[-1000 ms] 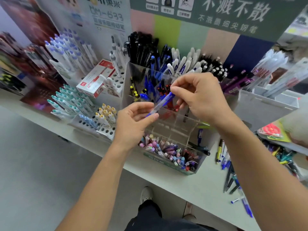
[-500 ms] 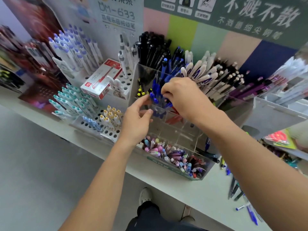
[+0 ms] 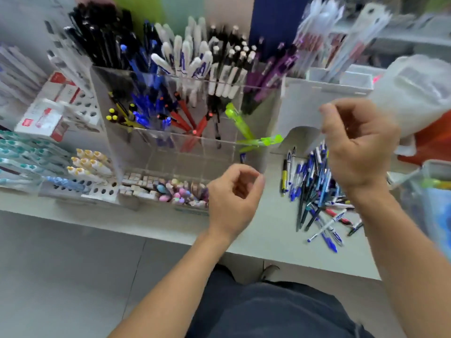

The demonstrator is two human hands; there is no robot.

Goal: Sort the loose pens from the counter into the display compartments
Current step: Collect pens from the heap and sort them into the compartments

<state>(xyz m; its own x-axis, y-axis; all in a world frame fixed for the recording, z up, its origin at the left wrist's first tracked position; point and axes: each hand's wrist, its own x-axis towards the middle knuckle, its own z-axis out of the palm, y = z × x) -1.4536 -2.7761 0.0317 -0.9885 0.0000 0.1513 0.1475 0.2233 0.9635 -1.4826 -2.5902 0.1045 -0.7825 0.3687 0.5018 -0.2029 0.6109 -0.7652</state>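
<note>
A heap of loose pens (image 3: 317, 191), mostly blue, black and white, lies on the grey counter (image 3: 256, 230) at the right. The clear acrylic display (image 3: 185, 147) stands left of it, its compartments holding blue, red, yellow-tipped and green pens. My left hand (image 3: 234, 198) hovers in front of the display's right corner, fingers loosely curled, holding nothing. My right hand (image 3: 358, 147) hangs above the heap, fingers loosely curled, with no pen plainly in it. The frame is blurred by motion.
Taller racks of black, white and purple pens (image 3: 195, 57) rise behind the display. A perforated white stand with teal and yellow-capped pens (image 3: 83, 164) sits at the left beside a red-and-white box (image 3: 48, 113). A white plastic bag (image 3: 415, 93) lies at the right.
The blue pen my hands held went into the display's blue compartment. Both hands have drawn back empty, the right swinging over the loose heap. My view has turned right and down.
</note>
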